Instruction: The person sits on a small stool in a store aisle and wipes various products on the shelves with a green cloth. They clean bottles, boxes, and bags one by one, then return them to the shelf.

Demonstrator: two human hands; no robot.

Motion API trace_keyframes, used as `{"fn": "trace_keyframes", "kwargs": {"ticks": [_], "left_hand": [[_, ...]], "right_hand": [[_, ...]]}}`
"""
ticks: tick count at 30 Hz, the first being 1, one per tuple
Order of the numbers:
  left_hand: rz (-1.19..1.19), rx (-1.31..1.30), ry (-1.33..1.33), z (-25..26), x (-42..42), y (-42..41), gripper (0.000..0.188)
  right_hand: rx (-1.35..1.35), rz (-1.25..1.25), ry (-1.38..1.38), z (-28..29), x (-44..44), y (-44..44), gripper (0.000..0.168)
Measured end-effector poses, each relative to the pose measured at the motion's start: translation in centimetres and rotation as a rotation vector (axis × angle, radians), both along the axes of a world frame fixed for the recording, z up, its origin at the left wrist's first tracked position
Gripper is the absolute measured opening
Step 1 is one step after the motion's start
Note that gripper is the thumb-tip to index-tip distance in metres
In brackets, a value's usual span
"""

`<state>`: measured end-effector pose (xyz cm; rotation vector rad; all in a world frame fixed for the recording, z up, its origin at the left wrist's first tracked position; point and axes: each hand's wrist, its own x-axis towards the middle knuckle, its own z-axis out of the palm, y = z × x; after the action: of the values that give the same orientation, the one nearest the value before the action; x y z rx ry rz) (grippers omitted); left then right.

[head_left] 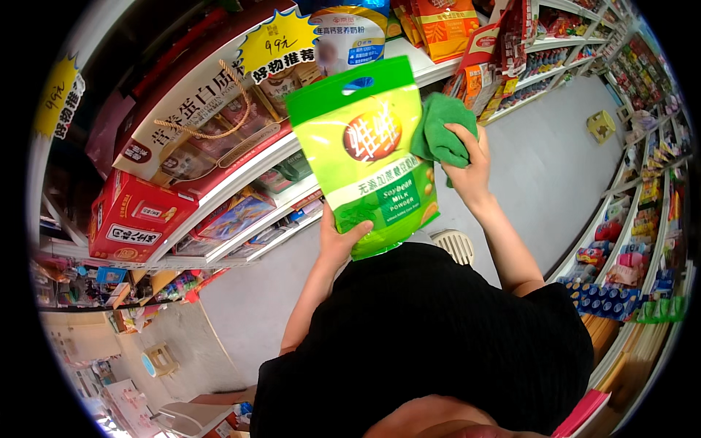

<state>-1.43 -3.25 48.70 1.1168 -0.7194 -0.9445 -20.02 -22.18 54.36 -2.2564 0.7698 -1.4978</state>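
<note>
A green and yellow plastic bag of soybean milk powder [378, 180] is upright in front of me, with a punched handle slot in its dark green top band. My left hand [342, 235] grips its lower left corner, thumb on the front. Folded green cloth [446, 128] fills my right hand [468, 164] and touches the bag's right edge. Behind the bag, a blue and white milk powder package [350, 41] and orange soybean powder bags [446, 27] stand on the shelf.
Left of the bag, a gift box with a rope handle [202, 120] and a red carton [139, 219] sit on the white shelving [224, 169]. Stocked shelves [619, 219] line the right side. A plastic stool [601, 127] stands on the grey floor [542, 159].
</note>
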Motion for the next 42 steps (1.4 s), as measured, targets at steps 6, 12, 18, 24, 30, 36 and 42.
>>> {"fn": "trace_keyframes", "kwargs": {"ticks": [6,12,18,24,30,36,42], "left_hand": [[-0.152,0.043,-0.248,0.2,-1.1,-0.1,0.067],[-0.105,-0.013,-0.151,0.0,-1.6,0.9,0.065],[-0.079,0.032,-0.206,-0.9,-1.3,0.9,0.064],[-0.092,0.016,0.041,0.6,-1.0,1.3,0.063],[-0.323,0.011,-0.001,2.0,0.0,0.9,0.067],[-0.277,0.023,0.061,1.2,-0.5,0.9,0.059],[-0.246,0.049,0.173,0.5,-0.6,0.8,0.064]], "right_hand": [[-0.526,0.285,0.193,6.4,7.5,1.7,0.047],[-0.123,-0.053,0.007,6.1,4.9,-3.1,0.045],[-0.372,0.466,0.188,6.1,6.6,5.4,0.048],[0.118,-0.247,0.052,0.7,-2.8,-10.9,0.048],[1.374,1.034,-0.821,0.2,-0.4,-9.7,0.035],[1.608,1.081,-0.629,-3.1,1.3,-5.4,0.038],[1.600,0.903,-0.337,-4.0,0.2,-4.7,0.041]]}}
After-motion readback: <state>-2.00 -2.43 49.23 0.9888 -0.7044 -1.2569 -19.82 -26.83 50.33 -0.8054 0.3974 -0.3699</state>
